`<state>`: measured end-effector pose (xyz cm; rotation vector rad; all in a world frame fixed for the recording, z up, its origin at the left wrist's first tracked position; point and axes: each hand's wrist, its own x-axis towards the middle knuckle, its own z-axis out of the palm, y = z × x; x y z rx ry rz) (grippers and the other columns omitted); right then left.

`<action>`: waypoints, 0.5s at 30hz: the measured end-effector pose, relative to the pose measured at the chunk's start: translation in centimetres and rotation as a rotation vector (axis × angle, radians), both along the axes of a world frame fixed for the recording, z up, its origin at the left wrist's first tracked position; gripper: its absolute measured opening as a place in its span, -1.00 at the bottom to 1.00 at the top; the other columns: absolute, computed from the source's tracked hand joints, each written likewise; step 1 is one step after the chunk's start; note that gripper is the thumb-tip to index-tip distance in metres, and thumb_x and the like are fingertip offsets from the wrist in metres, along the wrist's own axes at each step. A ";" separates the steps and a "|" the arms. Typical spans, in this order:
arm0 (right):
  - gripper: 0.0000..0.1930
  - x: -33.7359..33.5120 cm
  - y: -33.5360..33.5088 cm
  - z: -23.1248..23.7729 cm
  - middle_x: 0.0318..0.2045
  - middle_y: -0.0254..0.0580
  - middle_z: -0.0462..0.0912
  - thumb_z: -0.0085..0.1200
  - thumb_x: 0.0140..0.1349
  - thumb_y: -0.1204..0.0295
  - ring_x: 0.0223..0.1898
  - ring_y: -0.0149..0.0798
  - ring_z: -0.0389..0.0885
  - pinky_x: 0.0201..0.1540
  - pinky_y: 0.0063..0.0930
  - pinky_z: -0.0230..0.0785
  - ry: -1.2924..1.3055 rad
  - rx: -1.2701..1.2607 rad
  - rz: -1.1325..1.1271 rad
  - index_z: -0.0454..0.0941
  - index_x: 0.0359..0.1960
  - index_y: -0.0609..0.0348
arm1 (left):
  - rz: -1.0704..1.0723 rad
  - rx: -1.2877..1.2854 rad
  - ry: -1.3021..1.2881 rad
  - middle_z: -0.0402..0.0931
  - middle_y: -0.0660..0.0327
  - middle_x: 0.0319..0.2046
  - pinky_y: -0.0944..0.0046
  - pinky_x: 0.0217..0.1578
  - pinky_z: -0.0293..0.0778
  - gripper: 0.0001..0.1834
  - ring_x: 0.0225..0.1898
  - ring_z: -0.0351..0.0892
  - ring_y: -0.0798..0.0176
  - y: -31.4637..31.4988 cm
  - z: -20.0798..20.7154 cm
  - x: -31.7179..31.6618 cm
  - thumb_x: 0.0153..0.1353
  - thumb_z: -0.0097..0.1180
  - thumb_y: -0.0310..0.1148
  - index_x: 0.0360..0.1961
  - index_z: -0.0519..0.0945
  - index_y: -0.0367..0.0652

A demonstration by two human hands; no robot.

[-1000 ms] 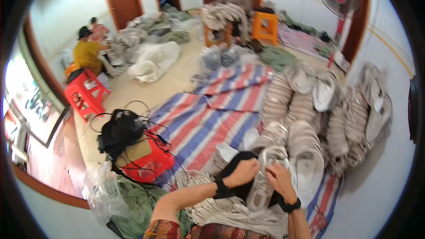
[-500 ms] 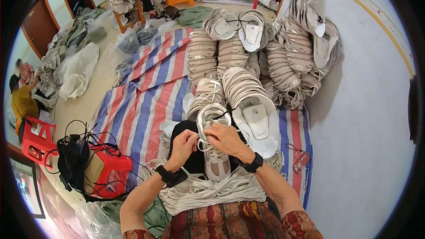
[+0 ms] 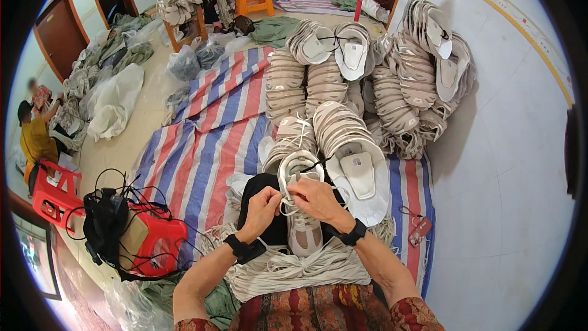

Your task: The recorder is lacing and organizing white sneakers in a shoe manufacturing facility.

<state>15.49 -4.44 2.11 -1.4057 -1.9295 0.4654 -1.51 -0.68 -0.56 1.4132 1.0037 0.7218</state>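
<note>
A beige mesh shoe upper (image 3: pixel 304 236) lies toe toward me over my lap, its white-lined opening facing away. My left hand (image 3: pixel 262 211) is at the left of its lacing, thumb and forefinger pinched on a pale shoelace (image 3: pixel 285 207). My right hand (image 3: pixel 320 201) lies over the tongue, fingers bent in on the same lace; their tips are partly hidden. A loop of lace hangs between the hands. Just beyond, a black cord joins the upper to a stack of nested uppers (image 3: pixel 357 175). Under the toe spreads a thick bundle of pale laces (image 3: pixel 294 274).
More stacked uppers (image 3: pixel 398 86) stand by the white wall at right. A striped sheet (image 3: pixel 208 122) covers the floor. At left, a red stool (image 3: pixel 162 242) carries a black bag (image 3: pixel 105 224) with tangled cables. A phone (image 3: pixel 419 231) lies right. Other people sit farther off.
The whole view has shifted slightly, so everything sits a little lower and to the right. Both hands stay at the lacing, with the lace still between them.
</note>
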 end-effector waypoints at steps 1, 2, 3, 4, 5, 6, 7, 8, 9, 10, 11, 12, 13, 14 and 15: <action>-0.81 0.0 0.0 0.0 -0.50 -0.19 0.47 -0.03 0.00 0.46 -0.45 -0.11 0.48 -0.41 -0.33 0.31 -0.014 0.021 0.025 0.51 -0.31 0.14 | -0.014 0.116 0.127 0.39 0.25 -0.65 0.40 -0.62 0.29 -0.91 -0.66 0.37 0.39 0.1 0.1 0.0 0.14 -0.02 -0.44 -0.45 0.45 -0.24; -0.81 0.0 0.0 0.0 -0.50 -0.19 0.47 -0.03 0.00 0.46 -0.44 -0.11 0.48 -0.41 -0.33 0.31 -0.029 0.001 0.046 0.51 -0.31 0.14 | -0.009 0.149 0.083 0.39 0.25 -0.65 0.40 -0.62 0.29 -0.91 -0.66 0.37 0.39 0.2 0.2 0.1 0.14 -0.02 -0.44 -0.45 0.45 -0.24; -0.81 0.0 0.1 0.1 -0.50 -0.19 0.47 -0.03 0.00 0.46 -0.44 -0.11 0.48 -0.41 -0.33 0.31 -0.029 0.043 0.047 0.51 -0.31 0.14 | -0.019 0.561 0.235 0.40 0.19 -0.62 0.32 -0.60 0.31 -0.93 -0.62 0.41 0.28 0.4 0.4 0.1 0.10 0.01 -0.45 -0.43 0.46 -0.23; -0.81 0.1 0.3 0.0 -0.49 -0.20 0.47 -0.04 0.00 0.46 -0.43 -0.12 0.48 -0.41 -0.33 0.32 -0.052 0.028 0.053 0.51 -0.32 0.14 | -0.050 0.949 0.399 0.41 0.14 -0.59 0.25 -0.59 0.34 -0.93 -0.59 0.44 0.17 0.7 0.6 0.2 0.06 0.03 -0.46 -0.42 0.46 -0.21; -0.81 0.2 0.4 0.0 -0.48 -0.21 0.46 -0.05 0.00 0.46 -0.41 -0.13 0.48 -0.40 -0.34 0.33 -0.104 -0.055 0.041 0.52 -0.32 0.14 | -0.108 0.940 0.481 0.41 0.12 -0.55 0.17 -0.56 0.35 -0.91 -0.52 0.46 0.05 0.8 0.8 0.2 0.01 0.05 -0.46 -0.42 0.46 -0.19; -0.81 0.2 0.6 -0.1 -0.48 -0.21 0.46 -0.05 0.00 0.46 -0.41 -0.13 0.48 -0.40 -0.34 0.33 -0.075 0.018 0.053 0.52 -0.32 0.14 | -0.086 0.956 0.468 0.41 0.12 -0.55 0.17 -0.56 0.35 -0.91 -0.52 0.46 0.05 0.9 1.0 0.1 0.01 0.05 -0.46 -0.42 0.46 -0.19; -0.85 0.3 0.8 -0.3 -0.51 -0.19 0.44 -0.04 0.00 0.45 -0.42 -0.12 0.48 -0.41 -0.31 0.32 -0.047 0.036 0.045 0.51 -0.37 0.14 | -0.083 0.958 0.393 0.42 0.12 -0.54 0.17 -0.56 0.36 -0.90 -0.51 0.46 0.05 1.0 1.2 0.1 0.01 0.06 -0.47 -0.41 0.45 -0.21; -0.88 0.3 1.0 -0.6 -0.53 -0.17 0.42 -0.03 0.00 0.43 -0.42 -0.10 0.48 -0.41 -0.28 0.32 -0.011 0.020 0.027 0.51 -0.42 0.13 | -0.090 0.937 0.343 0.44 0.12 -0.53 0.18 -0.56 0.36 -0.89 -0.50 0.47 0.06 1.0 1.4 0.1 0.01 0.06 -0.47 -0.40 0.44 -0.23; -0.91 0.2 1.2 -0.9 -0.53 -0.18 0.42 -0.03 0.02 0.43 -0.44 -0.10 0.49 -0.44 -0.27 0.32 -0.031 0.089 -0.003 0.50 -0.47 0.13 | -0.090 0.964 0.321 0.44 0.12 -0.53 0.18 -0.56 0.36 -0.89 -0.50 0.47 0.06 0.9 1.5 0.2 0.01 0.06 -0.47 -0.40 0.44 -0.23; -0.91 0.0 1.3 -1.2 -0.53 -0.18 0.42 -0.03 0.02 0.43 -0.44 -0.10 0.49 -0.44 -0.27 0.32 -0.024 0.094 -0.014 0.50 -0.47 0.13 | -0.062 0.780 0.290 0.44 0.11 -0.56 0.22 -0.57 0.34 -0.89 -0.54 0.46 0.12 0.8 1.7 0.3 0.02 0.07 -0.50 -0.41 0.41 -0.24; -0.92 -0.2 1.5 -1.5 -0.52 -0.19 0.43 -0.02 0.02 0.42 -0.46 -0.10 0.49 -0.45 -0.26 0.32 -0.058 0.106 -0.033 0.49 -0.49 0.12 | -0.032 0.593 0.260 0.44 0.11 -0.59 0.27 -0.59 0.33 -0.88 -0.57 0.45 0.17 0.7 1.8 0.5 0.03 0.07 -0.52 -0.41 0.39 -0.25; -0.92 -0.5 1.5 -1.7 -0.52 -0.20 0.43 -0.02 0.03 0.42 -0.47 -0.10 0.50 -0.46 -0.26 0.32 -0.095 0.115 -0.049 0.48 -0.50 0.12 | -0.003 0.404 0.232 0.44 0.11 -0.62 0.31 -0.60 0.31 -0.87 -0.61 0.44 0.23 0.5 1.8 0.6 0.04 0.07 -0.55 -0.42 0.36 -0.26; -0.91 -0.8 1.5 -1.7 -0.50 -0.27 0.43 0.02 0.01 0.43 -0.45 -0.15 0.50 -0.41 -0.32 0.34 -0.177 -0.002 -0.112 0.53 -0.44 0.10 | -0.017 0.438 0.209 0.40 0.12 -0.69 0.32 -0.64 0.29 -0.83 -0.67 0.40 0.25 0.5 1.9 0.8 0.04 0.09 -0.56 -0.39 0.34 -0.24; -0.91 -0.7 1.4 -1.5 -0.50 -0.27 0.43 0.02 0.01 0.43 -0.45 -0.15 0.50 -0.41 -0.32 0.34 -0.164 0.051 -0.069 0.53 -0.44 0.10 | 0.003 0.464 0.198 0.40 0.12 -0.69 0.32 -0.64 0.29 -0.83 -0.67 0.40 0.25 0.5 2.0 0.8 0.04 0.09 -0.56 -0.39 0.34 -0.24; -0.94 -0.5 1.3 -1.0 -0.53 -0.25 0.41 0.02 -0.02 0.44 -0.47 -0.15 0.48 -0.43 -0.31 0.32 -0.237 0.093 -0.065 0.50 -0.49 0.11 | -0.055 0.581 0.241 0.40 0.13 -0.69 0.31 -0.65 0.29 -0.84 -0.68 0.40 0.24 0.6 2.2 0.7 0.05 0.07 -0.56 -0.40 0.33 -0.23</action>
